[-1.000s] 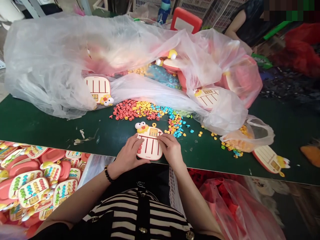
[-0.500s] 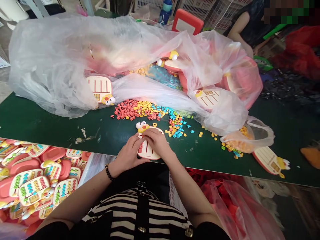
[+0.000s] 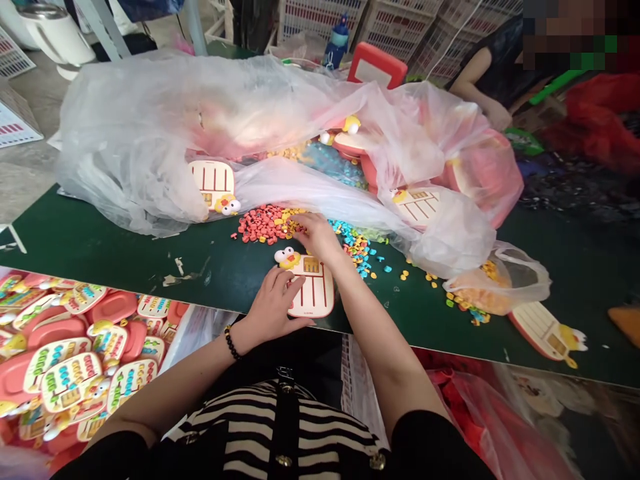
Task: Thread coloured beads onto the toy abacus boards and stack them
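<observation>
A cream toy board [image 3: 324, 293] with a bug-eyed, yellow-beaked head and slots in its face lies at the table's near edge. My left hand [image 3: 273, 303] holds its left side, fingers over the face and thumb along the near edge; this covers part of the slots. Beyond the board, my right hand [image 3: 320, 237] is at the yellow pieces [image 3: 287, 220], fingers curved and slightly apart. Whether a piece is between the fingertips cannot be made out. Red pieces [image 3: 263, 225] lie to the left of that hand, blue pieces [image 3: 345, 230] to its right.
Clear plastic sheeting [image 3: 150, 127] covers a long heap behind the pieces. Another toy board [image 3: 540, 327] lies at the right, near a plastic bag [image 3: 520, 280]. Finished-looking boards [image 3: 70, 380] fill a container at lower left. Another person's arm [image 3: 475, 80] is at the upper right.
My right hand has left the board and moved away from me to the yellow pieces. The left hand stays at the board's left side. The view has shifted slightly.
</observation>
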A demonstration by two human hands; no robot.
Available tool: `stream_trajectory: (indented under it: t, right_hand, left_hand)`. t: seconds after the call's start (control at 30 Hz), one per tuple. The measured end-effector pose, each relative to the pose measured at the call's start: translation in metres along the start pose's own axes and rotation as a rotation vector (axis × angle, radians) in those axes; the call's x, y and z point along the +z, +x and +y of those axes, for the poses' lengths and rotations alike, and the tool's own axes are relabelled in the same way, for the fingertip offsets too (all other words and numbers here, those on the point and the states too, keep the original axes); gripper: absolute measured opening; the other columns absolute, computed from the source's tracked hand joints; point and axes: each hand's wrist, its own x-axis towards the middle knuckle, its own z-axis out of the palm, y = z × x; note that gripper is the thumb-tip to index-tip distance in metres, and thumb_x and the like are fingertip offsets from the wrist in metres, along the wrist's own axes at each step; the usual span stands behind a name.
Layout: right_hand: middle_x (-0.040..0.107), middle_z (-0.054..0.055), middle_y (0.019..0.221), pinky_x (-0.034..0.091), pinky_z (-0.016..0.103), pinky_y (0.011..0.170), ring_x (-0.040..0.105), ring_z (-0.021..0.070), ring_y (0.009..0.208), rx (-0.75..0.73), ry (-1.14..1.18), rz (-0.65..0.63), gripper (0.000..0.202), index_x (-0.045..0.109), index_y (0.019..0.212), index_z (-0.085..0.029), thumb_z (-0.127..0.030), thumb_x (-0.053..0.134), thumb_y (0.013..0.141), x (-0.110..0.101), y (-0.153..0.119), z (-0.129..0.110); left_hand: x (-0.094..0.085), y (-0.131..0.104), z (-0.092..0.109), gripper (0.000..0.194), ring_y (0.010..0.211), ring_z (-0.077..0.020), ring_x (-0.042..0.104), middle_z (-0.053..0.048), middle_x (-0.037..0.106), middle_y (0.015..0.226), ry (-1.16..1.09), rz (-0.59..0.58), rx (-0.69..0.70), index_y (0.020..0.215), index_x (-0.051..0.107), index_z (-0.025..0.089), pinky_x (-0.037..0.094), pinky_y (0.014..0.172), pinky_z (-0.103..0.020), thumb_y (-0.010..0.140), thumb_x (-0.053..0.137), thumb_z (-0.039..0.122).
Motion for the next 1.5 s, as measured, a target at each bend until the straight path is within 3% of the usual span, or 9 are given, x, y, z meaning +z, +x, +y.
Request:
stream_trajectory:
  t: [0.1, 0.2, 0.37, 0.47, 0.67, 0.97, 1.33, 1.4, 1.5]
  right_hand:
    - [0.052, 0.009, 0.142, 0.039, 0.051, 0.105, 0.046, 0.0314, 0.128, -0.089, -0.123, -0.125, 0.047, 0.065, 0.121, -0.023, -0.018, 0.074, 0.074, 0.010, 0.020, 0.000]
    - [0.051, 0.009, 0.142, 0.041, 0.052, 0.101, 0.046, 0.0325, 0.128, -0.092, -0.190, -0.153, 0.043, 0.064, 0.121, -0.024, -0.018, 0.069, 0.079, 0.008, 0.015, 0.007]
    - [0.056, 0.010, 0.137, 0.042, 0.053, 0.097, 0.051, 0.0323, 0.122, -0.021, -0.249, -0.120, 0.046, 0.061, 0.124, -0.023, -0.015, 0.066, 0.079, -0.016, -0.010, 0.034]
    - [0.059, 0.010, 0.128, 0.045, 0.048, 0.095, 0.055, 0.0299, 0.113, -0.026, -0.266, -0.040, 0.043, 0.063, 0.120, -0.023, -0.015, 0.064, 0.078, -0.024, -0.021, 0.041]
    - [0.065, 0.011, 0.100, 0.046, 0.037, 0.084, 0.058, 0.0259, 0.094, -0.028, -0.327, -0.060, 0.022, 0.068, 0.103, -0.019, -0.017, 0.055, 0.085, -0.016, -0.024, 0.029]
    - [0.069, 0.010, 0.099, 0.046, 0.035, 0.082, 0.059, 0.0251, 0.094, 0.023, -0.275, 0.021, 0.026, 0.068, 0.104, -0.020, -0.014, 0.047, 0.089, -0.012, -0.021, 0.025]
    - [0.071, 0.011, 0.090, 0.045, 0.033, 0.078, 0.062, 0.0246, 0.089, -0.006, -0.415, -0.198, 0.020, 0.072, 0.086, -0.018, -0.010, 0.054, 0.085, -0.003, 0.004, 0.006]
    - [0.071, 0.011, 0.087, 0.045, 0.033, 0.077, 0.062, 0.0245, 0.088, 0.022, -0.394, -0.175, 0.023, 0.072, 0.083, -0.017, -0.010, 0.051, 0.086, -0.005, 0.003, 0.008]
    - [0.071, 0.008, 0.093, 0.047, 0.031, 0.077, 0.063, 0.0225, 0.089, 0.099, -0.245, -0.041, 0.022, 0.071, 0.088, -0.019, -0.012, 0.050, 0.087, -0.012, -0.005, 0.016]
  left_hand:
    - [0.003, 0.005, 0.004, 0.076, 0.136, -0.0390, 0.031, -0.019, 0.047, 0.134, 0.033, 0.024, 0.020, 0.132, 0.048, 0.015, 0.026, 0.111, -0.060, 0.074, 0.068, 0.060]
    - [0.004, 0.006, 0.003, 0.070, 0.141, -0.0370, 0.024, -0.020, 0.039, 0.145, 0.020, -0.037, 0.037, 0.134, 0.045, 0.015, 0.027, 0.111, -0.059, 0.080, 0.063, 0.056]
    - [0.001, 0.005, -0.003, 0.063, 0.141, -0.0342, 0.027, -0.020, 0.043, 0.142, -0.073, -0.072, 0.052, 0.130, 0.048, 0.013, 0.029, 0.113, -0.054, 0.082, 0.062, 0.051]
    - [0.000, 0.004, -0.003, 0.060, 0.141, -0.0342, 0.027, -0.019, 0.044, 0.142, -0.095, -0.061, 0.049, 0.129, 0.049, 0.013, 0.029, 0.113, -0.053, 0.082, 0.063, 0.048]
    - [0.001, 0.002, 0.000, 0.051, 0.131, -0.0309, 0.042, -0.017, 0.050, 0.136, -0.073, -0.072, 0.051, 0.127, 0.051, 0.016, 0.030, 0.110, -0.053, 0.085, 0.058, 0.045]
    - [-0.001, 0.002, 0.000, 0.051, 0.128, -0.0301, 0.044, -0.016, 0.052, 0.134, -0.046, -0.079, 0.051, 0.126, 0.052, 0.018, 0.031, 0.109, -0.051, 0.086, 0.056, 0.048]
    - [0.001, 0.002, 0.000, 0.050, 0.129, -0.0300, 0.043, -0.016, 0.052, 0.134, -0.042, -0.072, 0.057, 0.126, 0.052, 0.018, 0.031, 0.109, -0.051, 0.086, 0.056, 0.049]
    - [0.001, 0.002, 0.000, 0.050, 0.128, -0.0299, 0.044, -0.016, 0.052, 0.134, -0.040, -0.062, 0.054, 0.126, 0.052, 0.018, 0.031, 0.109, -0.051, 0.087, 0.055, 0.048]
    - [0.000, 0.002, 0.000, 0.049, 0.128, -0.0300, 0.044, -0.016, 0.052, 0.134, -0.047, -0.053, 0.054, 0.125, 0.053, 0.017, 0.031, 0.109, -0.050, 0.087, 0.055, 0.048]
